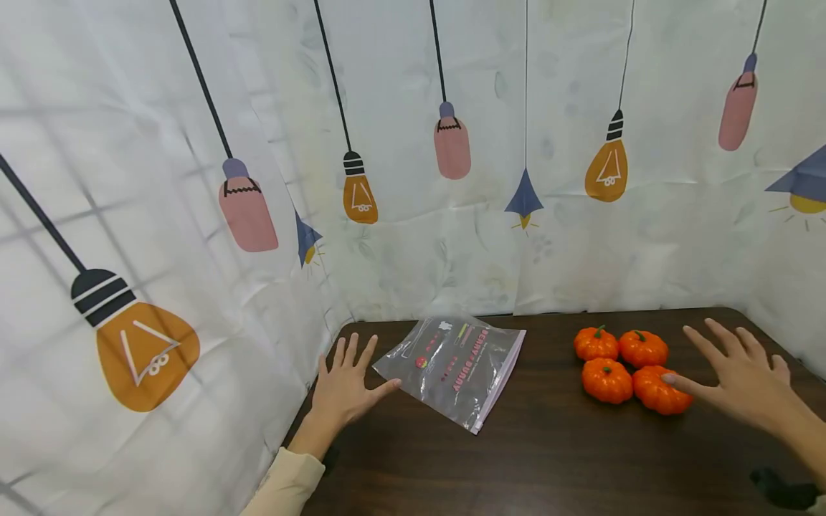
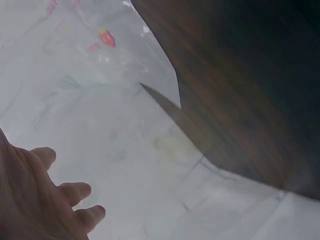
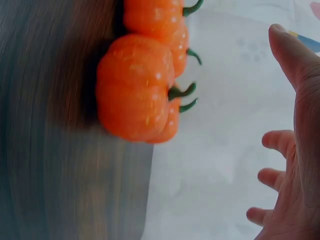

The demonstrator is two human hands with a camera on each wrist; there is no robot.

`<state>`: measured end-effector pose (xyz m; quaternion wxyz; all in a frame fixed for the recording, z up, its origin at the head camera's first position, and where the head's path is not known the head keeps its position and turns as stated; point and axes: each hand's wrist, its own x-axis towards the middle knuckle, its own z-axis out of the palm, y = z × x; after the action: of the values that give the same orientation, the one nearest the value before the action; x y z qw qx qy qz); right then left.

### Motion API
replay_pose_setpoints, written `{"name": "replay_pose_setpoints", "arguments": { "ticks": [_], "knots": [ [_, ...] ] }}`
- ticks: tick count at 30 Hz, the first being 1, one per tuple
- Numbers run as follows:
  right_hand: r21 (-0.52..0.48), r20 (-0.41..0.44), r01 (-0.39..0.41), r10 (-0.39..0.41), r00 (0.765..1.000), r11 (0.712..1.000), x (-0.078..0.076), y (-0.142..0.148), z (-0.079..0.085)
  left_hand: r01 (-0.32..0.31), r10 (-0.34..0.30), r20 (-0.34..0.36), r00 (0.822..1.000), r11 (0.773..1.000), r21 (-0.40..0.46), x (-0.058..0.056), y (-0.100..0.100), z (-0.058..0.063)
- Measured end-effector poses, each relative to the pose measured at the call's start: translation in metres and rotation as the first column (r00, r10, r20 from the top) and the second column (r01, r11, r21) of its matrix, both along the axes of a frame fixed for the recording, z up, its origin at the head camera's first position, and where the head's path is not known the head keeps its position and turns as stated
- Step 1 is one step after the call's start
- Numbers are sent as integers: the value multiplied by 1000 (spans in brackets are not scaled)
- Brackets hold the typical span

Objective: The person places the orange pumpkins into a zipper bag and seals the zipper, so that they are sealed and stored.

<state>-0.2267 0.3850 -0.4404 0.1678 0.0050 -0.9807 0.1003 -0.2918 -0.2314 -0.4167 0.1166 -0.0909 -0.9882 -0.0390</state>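
Observation:
A clear zip bag (image 1: 452, 369) with red print lies flat on the dark table, its pale zip edge toward the right. Just left of it hovers my left hand (image 1: 345, 383), fingers spread and holding nothing; the left wrist view shows part of the bag (image 2: 110, 55) too. Several small orange pumpkins (image 1: 606, 380) with green stems sit clustered at the table's right side. My right hand (image 1: 748, 376) is spread beside them, its thumb overlapping the nearest right pumpkin (image 1: 660, 393) in the head view. The right wrist view has a gap between that hand (image 3: 295, 165) and the pumpkins (image 3: 135, 90).
The dark wooden table (image 1: 516, 466) ends at a back edge close to a white curtain (image 1: 413, 251) printed with hanging lamps. The curtain also runs along the left side and the right. A dark object (image 1: 781, 491) shows by the right wrist.

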Motion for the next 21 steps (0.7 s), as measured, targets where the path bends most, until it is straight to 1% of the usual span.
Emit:
{"name": "replay_pose_setpoints", "arguments": {
  "ticks": [4, 7, 13, 17, 21],
  "knots": [
    [-31, -34, -37, 36, 999, 999, 0, -12, 0, 14, -15, 10, 1000, 999, 52, 0, 10, -8],
    [-67, -56, -75, 72, 996, 995, -1, -22, 2, 28, -28, 0, 1000, 994, 107, -1, 20, -14],
    [-158, -107, -148, 132, 985, 976, -5, -40, 7, 71, -61, -53, 997, 971, 227, -2, 41, -23],
    [-219, -152, -185, 154, 976, 958, -10, -52, 11, 121, -87, -121, 989, 941, 315, -4, 56, -26],
    [-299, -190, -234, 182, 965, 925, -15, -64, 15, 166, -99, -177, 979, 895, 414, -5, 70, -28]
  ]
}}
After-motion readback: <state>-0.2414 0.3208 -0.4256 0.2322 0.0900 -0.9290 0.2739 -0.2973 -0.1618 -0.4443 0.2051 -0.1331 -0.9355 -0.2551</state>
